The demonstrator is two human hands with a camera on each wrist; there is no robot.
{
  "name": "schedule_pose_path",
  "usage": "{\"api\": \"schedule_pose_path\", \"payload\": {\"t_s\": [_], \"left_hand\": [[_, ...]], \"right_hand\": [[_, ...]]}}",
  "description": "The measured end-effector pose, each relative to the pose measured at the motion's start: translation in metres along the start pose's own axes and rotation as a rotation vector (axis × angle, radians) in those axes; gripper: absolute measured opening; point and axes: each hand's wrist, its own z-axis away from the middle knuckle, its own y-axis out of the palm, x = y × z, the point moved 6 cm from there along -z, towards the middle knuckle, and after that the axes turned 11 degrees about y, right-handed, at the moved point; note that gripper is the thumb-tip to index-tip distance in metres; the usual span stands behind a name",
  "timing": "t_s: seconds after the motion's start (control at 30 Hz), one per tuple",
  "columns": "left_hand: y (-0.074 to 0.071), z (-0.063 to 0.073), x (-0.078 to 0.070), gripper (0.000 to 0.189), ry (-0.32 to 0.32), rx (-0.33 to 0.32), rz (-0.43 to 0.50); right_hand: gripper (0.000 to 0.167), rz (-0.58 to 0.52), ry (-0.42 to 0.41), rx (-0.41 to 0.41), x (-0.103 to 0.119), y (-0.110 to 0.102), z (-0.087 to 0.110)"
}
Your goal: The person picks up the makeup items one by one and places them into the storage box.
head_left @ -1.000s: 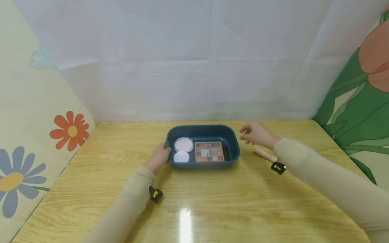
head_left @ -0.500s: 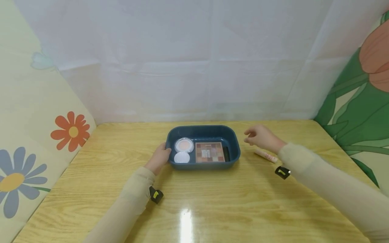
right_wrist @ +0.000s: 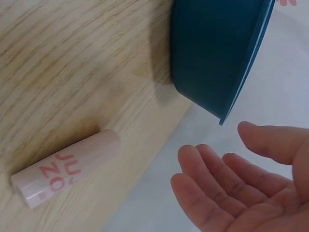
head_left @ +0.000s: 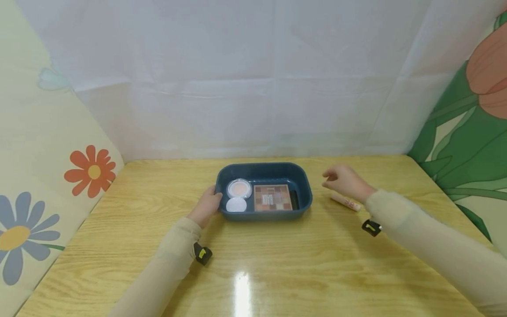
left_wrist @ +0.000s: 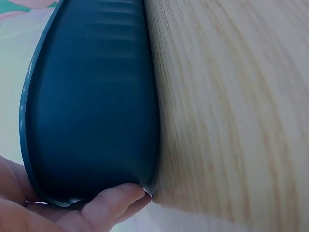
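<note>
A dark blue bin (head_left: 261, 216) stands on the wooden table. My left hand (head_left: 206, 205) grips its left end, thumb at the rim; in the left wrist view, curled fingers (left_wrist: 113, 203) lie against the outer wall. Inside are a round pinkish compact (head_left: 239, 189), a white disc (head_left: 236, 204), an eyeshadow palette (head_left: 272, 197) and a narrow black item (head_left: 294, 200), partly hidden. My right hand (head_left: 345, 179) hovers right of the bin with loosely bent fingers and holds nothing. Below it a pale pink tube (right_wrist: 67, 166) with red lettering lies on the table.
A white cloth (head_left: 253, 88) hangs behind the table (head_left: 277, 264). Flower-printed panels flank it, the left panel (head_left: 35, 132) and the right panel (head_left: 475, 145). Wood surface extends in front of the bin and on both sides.
My right hand has drawn away from the bin's right end, a little to the right and down. The left hand, bin and tube stay where they were.
</note>
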Motion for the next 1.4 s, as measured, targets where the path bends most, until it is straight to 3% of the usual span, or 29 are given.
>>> {"api": "schedule_pose_path", "payload": {"t_s": [1.4], "left_hand": [[0.0, 0.002, -0.002, 0.049, -0.006, 0.021, 0.0]], "right_hand": [[0.04, 0.023, 0.163, 0.044, -0.033, 0.007, 0.01]]}}
